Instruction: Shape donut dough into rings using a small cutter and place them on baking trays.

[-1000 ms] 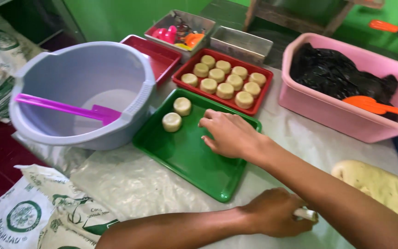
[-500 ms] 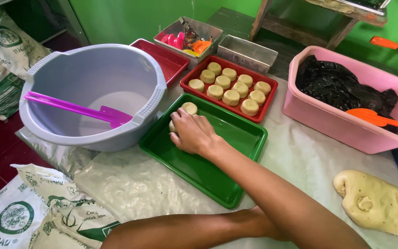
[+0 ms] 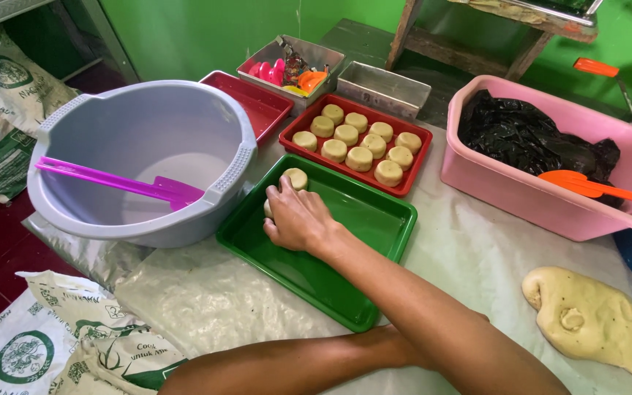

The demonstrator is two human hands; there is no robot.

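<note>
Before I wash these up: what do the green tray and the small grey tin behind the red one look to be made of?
The green tray looks like moulded plastic: uniform colour, glossy, rounded rim. The grey tin seems thin metal, likely aluminium: dull silvery sheen, sharp folded walls. The right hand rests in the green tray.

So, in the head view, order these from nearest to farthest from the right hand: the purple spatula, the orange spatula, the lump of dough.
From the right hand, resting in the green plastic tray:
1. Purple plastic spatula, to its left inside the grey round basin.
2. Orange plastic spatula, far right in the pink rectangular tub.
3. Pale lump of dough, lower right on the table; close to the orange spatula's distance, slightly farther.
</note>
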